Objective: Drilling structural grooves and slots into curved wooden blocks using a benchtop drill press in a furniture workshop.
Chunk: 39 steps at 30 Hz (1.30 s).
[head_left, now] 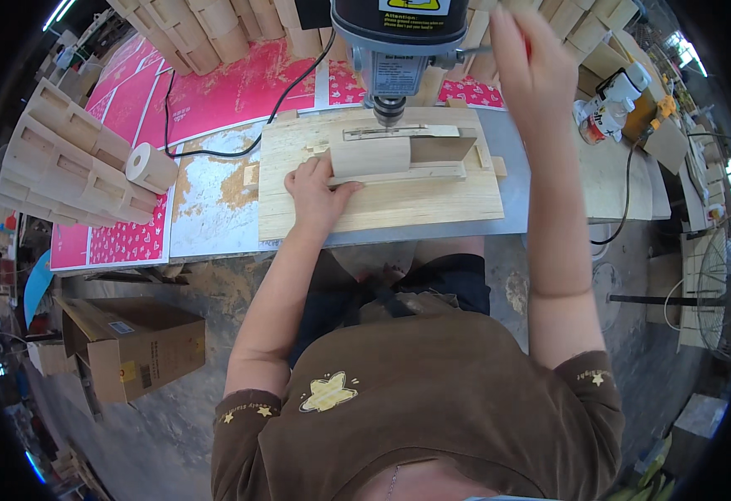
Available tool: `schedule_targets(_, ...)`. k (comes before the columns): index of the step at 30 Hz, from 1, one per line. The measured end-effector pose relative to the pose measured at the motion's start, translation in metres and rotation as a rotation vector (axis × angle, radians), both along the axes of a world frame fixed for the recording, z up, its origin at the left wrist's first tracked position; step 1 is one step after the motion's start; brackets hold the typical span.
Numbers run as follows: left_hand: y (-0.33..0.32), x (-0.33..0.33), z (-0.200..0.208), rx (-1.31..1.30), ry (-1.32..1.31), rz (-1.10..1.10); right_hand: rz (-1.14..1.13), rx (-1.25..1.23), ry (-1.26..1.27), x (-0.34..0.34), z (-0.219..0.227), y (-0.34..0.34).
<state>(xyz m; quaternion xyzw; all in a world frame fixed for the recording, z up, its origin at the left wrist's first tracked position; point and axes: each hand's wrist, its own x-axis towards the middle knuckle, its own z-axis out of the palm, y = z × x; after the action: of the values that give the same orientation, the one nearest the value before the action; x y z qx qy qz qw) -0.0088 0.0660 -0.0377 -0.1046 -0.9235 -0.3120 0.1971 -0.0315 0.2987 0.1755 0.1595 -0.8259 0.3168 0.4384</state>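
A pale, round-sided wooden block (pixel 374 156) lies in a wooden jig (pixel 449 206) on the bench. My left hand (pixel 315 194) grips the block's left end, fingers behind it and thumb along the near side. Over the jig hangs a drill press (pixel 399 79), its chuck (pixel 389 110) just above the block's back edge. Whether the bit touches the wood cannot be made out. My right hand (pixel 534 63) is raised at the right of the drill press, closed round its feed handle (pixel 526 40), where a bit of red shows between the fingers.
Wooden blocks stand stacked at the left (pixel 73 159) and along the back (pixel 207 33). Beside the left stack lies a hollow wooden cylinder (pixel 151 167). A black cable (pixel 252 144) crosses the pink-covered bench. Bottles (pixel 607 117) stand at right; a cardboard box (pixel 140 346) sits below left.
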Motion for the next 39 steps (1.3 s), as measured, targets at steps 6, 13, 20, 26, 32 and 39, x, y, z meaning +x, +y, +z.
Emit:
schedule_targets(6, 0.036, -0.008, -0.002, 0.05, 0.011, -0.061, -0.071, 0.085, -0.088, -0.087, 0.033, 0.01)
schedule_targets(13, 0.031, -0.005, -0.006, 0.045, -0.017, -0.063, 0.107, 0.025, -0.1, 0.011, -0.007, 0.01)
schedule_targets(20, 0.036, -0.006, 0.001, 0.041, -0.054, -0.077, 0.05, -0.059, 0.042, 0.03, -0.113, -0.003)
schedule_targets(26, 0.038, -0.007, -0.003, 0.041, -0.013, -0.059, 0.139, -0.028, 0.145, 0.015, -0.13, 0.002)
schedule_targets(32, 0.033, -0.004, 0.0, 0.092, -0.097, -0.038, 0.062, -0.021, 0.055, 0.004, -0.022, 0.005)
schedule_targets(39, 0.045, -0.019, 0.014, 0.347, -0.313, -0.063, 0.076, -0.018, -0.067, -0.1, 0.021, 0.03)
